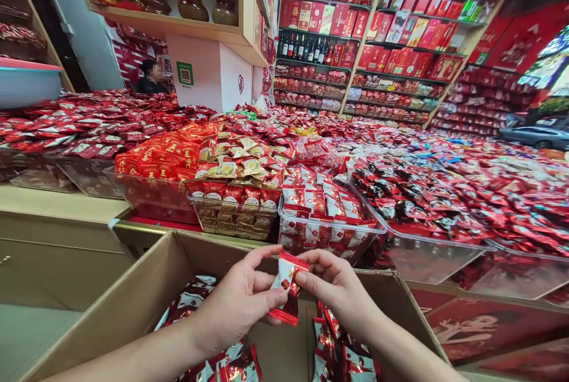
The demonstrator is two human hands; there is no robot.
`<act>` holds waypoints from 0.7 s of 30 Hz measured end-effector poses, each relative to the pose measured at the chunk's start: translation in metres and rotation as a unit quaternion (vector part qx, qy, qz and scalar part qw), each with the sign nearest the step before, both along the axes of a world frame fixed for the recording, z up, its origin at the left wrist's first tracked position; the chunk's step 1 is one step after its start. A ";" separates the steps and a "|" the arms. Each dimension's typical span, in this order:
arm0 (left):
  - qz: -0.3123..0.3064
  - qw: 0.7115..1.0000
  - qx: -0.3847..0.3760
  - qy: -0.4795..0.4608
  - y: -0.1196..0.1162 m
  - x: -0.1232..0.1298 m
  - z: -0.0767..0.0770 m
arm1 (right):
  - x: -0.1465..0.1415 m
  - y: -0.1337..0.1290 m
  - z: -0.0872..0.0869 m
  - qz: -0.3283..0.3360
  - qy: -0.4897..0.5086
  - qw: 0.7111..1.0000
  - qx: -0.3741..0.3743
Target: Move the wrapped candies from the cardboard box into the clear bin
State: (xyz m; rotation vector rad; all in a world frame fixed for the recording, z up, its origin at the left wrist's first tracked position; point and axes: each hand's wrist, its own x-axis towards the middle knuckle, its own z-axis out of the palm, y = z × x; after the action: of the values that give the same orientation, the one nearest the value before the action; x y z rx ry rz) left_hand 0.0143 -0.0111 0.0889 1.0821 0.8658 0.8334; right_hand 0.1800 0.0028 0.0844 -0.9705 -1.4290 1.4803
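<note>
Head view centres on a small red-and-white foil sweet packet (pixel 287 287), crimped at its ends and held in the air above an open brown corrugated cardboard box (pixel 111 287). The left hand (pixel 235 305) and the right hand (pixel 338 290) both hold it in a narrow pinch, closing on it from opposite sides, with its lower end hanging free. Inside the box, glossy dark-red and white foil packets (pixel 338 346) lie in loose heaps on either side of the bare cardboard floor. Just past the box's far edge sit a clear plastic bin of red-and-white packets (pixel 329 216) and a clear plastic bin of gold-wrapped sweets (pixel 235 216), their smooth walls showing the crinkled wrappers within. Farther beyond the box, tall wooden shelves hold red gift boxes (pixel 400 61) and dark wine bottles (pixel 302 47), and a person (pixel 151 76) stands well back to the left.
</note>
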 end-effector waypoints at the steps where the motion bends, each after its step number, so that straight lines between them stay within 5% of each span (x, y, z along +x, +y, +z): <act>1: 0.001 1.000 -0.004 -0.003 -0.001 0.001 0.001 | -0.001 -0.001 -0.001 -0.007 -0.002 1.000 0.002; 6: -0.012 1.000 0.008 0.010 -0.001 0.001 -0.003 | 0.008 0.002 0.008 -0.045 -0.047 0.994 0.086; 9: -0.046 0.997 0.041 0.043 0.000 -0.002 -0.010 | 0.034 0.021 0.042 -0.133 -0.106 0.968 0.183; 12: -0.065 0.992 0.065 0.088 -0.001 -0.005 -0.018 | 0.069 0.056 0.082 -0.236 -0.209 0.911 0.266; 15: -0.073 0.988 0.079 0.110 -0.002 -0.006 -0.022 | 0.096 0.095 0.100 -0.261 -0.364 0.864 0.229; 19: -0.079 0.984 0.077 0.142 -0.001 -0.005 -0.023 | 0.110 0.122 0.092 -0.219 -0.478 0.837 0.151; 21: -0.078 0.981 0.075 0.159 -0.001 -0.005 -0.023 | 0.111 0.126 0.088 -0.196 -0.548 0.797 0.161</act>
State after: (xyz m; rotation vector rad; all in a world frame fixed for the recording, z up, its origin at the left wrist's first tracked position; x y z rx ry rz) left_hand 0.0095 -0.0120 0.0655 1.4233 0.9800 0.6104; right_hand 0.2909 0.1289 0.1722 -1.8901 -1.9660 0.2349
